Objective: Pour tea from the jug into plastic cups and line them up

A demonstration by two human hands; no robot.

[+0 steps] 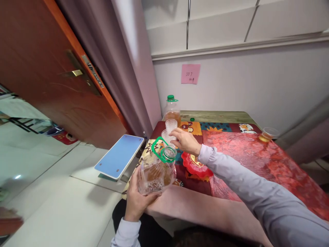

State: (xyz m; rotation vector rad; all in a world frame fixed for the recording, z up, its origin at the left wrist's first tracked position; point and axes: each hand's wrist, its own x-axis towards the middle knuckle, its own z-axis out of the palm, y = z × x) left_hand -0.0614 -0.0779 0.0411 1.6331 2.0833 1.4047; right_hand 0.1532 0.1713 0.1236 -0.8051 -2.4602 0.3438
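My left hand is wrapped round a large clear plastic jug with a green neck ring and handle. The jug is uncapped, tilted, and holds a little amber liquid. My right hand reaches across the table and closes its fingers on a clear plastic cup, just beyond the jug's mouth. A second clear cup stands right behind it. Further back stands a capped bottle with a green lid and amber liquid.
The table carries a patterned cloth and a red plastic sheet. A red dish lies under my right wrist. A cup of amber liquid stands far right. A small green cap lies at the back. A blue-topped stool and a wooden door are to the left.
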